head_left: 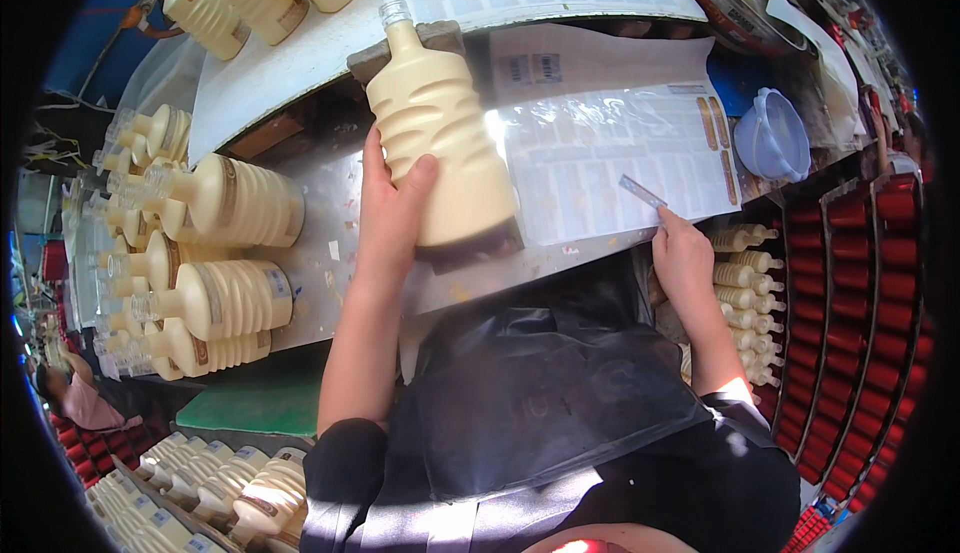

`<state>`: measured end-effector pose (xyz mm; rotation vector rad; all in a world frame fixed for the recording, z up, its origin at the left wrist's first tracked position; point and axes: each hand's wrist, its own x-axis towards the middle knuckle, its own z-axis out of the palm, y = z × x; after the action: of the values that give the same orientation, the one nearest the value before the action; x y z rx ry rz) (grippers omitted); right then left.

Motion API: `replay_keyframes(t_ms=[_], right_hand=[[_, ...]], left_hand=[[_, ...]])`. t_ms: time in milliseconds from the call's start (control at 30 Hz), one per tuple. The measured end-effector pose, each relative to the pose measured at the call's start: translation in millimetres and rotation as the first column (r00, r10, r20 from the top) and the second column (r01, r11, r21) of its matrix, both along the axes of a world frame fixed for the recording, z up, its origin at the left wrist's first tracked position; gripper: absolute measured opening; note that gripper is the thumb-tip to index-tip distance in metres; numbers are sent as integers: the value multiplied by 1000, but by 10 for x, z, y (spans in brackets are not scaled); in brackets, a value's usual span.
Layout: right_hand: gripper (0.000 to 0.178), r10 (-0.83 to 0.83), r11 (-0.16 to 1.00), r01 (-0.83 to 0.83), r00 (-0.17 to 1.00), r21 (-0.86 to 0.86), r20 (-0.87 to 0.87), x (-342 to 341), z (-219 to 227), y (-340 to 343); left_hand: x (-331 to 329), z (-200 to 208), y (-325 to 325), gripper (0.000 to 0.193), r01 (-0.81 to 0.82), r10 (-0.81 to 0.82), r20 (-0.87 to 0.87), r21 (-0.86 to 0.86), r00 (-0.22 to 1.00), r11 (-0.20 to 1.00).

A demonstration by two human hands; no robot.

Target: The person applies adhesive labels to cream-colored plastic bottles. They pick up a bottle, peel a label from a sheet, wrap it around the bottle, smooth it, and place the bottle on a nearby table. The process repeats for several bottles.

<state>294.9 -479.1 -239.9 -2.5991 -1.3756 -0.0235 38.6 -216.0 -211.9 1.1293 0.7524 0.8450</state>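
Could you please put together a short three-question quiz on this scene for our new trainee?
1. Multiple choice: in the picture, where is the light blue tub relative to the printed sheet?
A) To its left
B) To its right
C) Underneath it

2. True or false: the left hand grips the cream bottle around its neck.

3. Short answer: what does the right hand hold?

Key:
1. B, to its right.
2. False; it grips the side of the bottle's body, well below the neck.
3. A narrow strip, over the lower right part of the printed sheet.
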Motion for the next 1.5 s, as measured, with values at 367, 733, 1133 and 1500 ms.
replay_keyframes(t_ms=[367, 733, 1133, 1500], right_hand=[[42, -498, 791, 612, 634, -9, -592, 401, -481, -425], [17, -294, 818, 516, 756, 256, -586, 230, 124, -17], [13, 642, 750, -86, 331, 656, -691, -731, 1213, 2483], [13, 426, 879, 10, 429, 476, -796, -590, 863, 2586]], left_hand=[[3, 22, -2, 79, 28, -28, 56, -5, 998, 1000], [20, 45, 49, 80, 7, -9, 44, 40, 999, 999], [19, 244, 352, 63, -117, 115, 21, 148, 993, 982], [223, 93, 629, 27, -204, 205, 100, -20, 974, 979]])
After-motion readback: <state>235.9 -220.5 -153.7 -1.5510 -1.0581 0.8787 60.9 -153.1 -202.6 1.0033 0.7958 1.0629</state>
